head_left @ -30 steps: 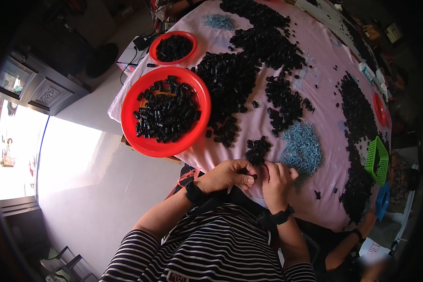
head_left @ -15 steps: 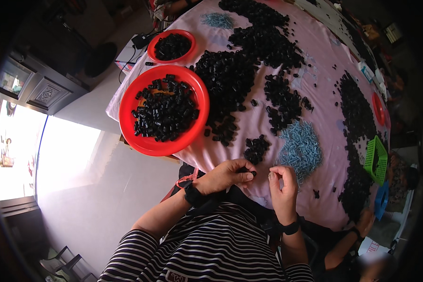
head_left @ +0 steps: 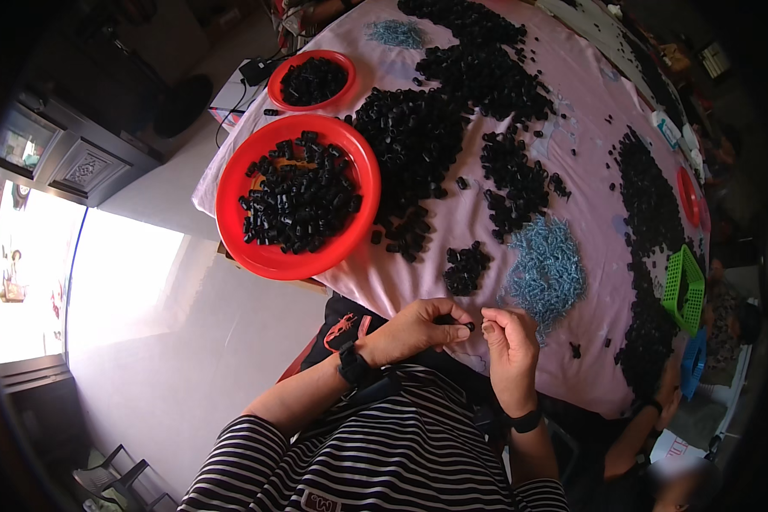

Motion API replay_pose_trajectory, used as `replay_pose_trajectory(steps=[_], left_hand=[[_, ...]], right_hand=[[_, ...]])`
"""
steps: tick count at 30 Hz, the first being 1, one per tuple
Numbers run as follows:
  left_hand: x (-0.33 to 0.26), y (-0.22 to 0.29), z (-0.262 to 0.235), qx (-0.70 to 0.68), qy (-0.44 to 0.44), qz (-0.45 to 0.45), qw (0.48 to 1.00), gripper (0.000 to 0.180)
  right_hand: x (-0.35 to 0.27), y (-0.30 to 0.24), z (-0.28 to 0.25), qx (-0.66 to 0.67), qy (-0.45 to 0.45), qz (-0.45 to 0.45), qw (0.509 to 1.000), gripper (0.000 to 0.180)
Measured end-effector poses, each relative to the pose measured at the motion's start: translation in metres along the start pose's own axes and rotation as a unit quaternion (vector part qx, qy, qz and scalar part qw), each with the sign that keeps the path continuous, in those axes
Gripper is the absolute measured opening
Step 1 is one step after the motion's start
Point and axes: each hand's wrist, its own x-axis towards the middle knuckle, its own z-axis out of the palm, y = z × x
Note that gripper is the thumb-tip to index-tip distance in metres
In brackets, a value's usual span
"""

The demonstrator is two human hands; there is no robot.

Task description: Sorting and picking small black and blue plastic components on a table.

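My left hand [head_left: 414, 331] is closed in a pinch on a small black plastic part [head_left: 470, 326], just off the near edge of the table. Close to its right, my right hand [head_left: 512, 346] has thumb and forefinger pressed together near that part; whatever lies between them is too small to make out. Beyond the right hand is a heap of thin light-blue pieces [head_left: 546, 269], too small to tell their kind. A small cluster of black parts [head_left: 467, 270] lies on the pink cloth [head_left: 435, 243] ahead of my left hand.
A large red basin [head_left: 230, 218] of black parts stands at the left table edge, a smaller red basin [head_left: 350, 64] behind it. Big black heaps [head_left: 410, 136] cover the middle. A green basket [head_left: 683, 290] is at the right, where a co-worker's arm [head_left: 631, 439] reaches in.
Both my hands have shifted slightly nearer to me, the left one also a little to the right. My right fingertips are now closer to the black part. The co-worker's arm has moved.
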Motion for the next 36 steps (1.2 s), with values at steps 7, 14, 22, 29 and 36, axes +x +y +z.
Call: replay_pose_trajectory(steps=[7,14,22,29,36], left_hand=[[-0.002,0.003,0.006,0.005,0.005,0.019,1.000,0.028],[-0.004,0.005,0.008,-0.016,0.013,0.012,1.000,0.030],[-0.004,-0.001,0.008,-0.001,0.021,0.024,0.999,0.028],[-0.008,0.003,0.020,-0.056,0.036,0.011,0.998,0.026],[-0.008,0.004,0.019,-0.125,0.039,-0.010,0.991,0.024]], right_hand=[[-0.001,-0.002,0.001,-0.030,0.001,-0.015,0.999,0.012],[-0.001,-0.005,-0.001,-0.041,-0.001,-0.038,0.998,0.015],[-0.005,0.001,0.000,-0.074,-0.022,-0.033,0.996,0.019],[-0.008,-0.003,0.005,-0.070,0.004,-0.011,0.998,0.020],[-0.008,-0.015,-0.004,-0.165,-0.019,-0.107,0.980,0.031]])
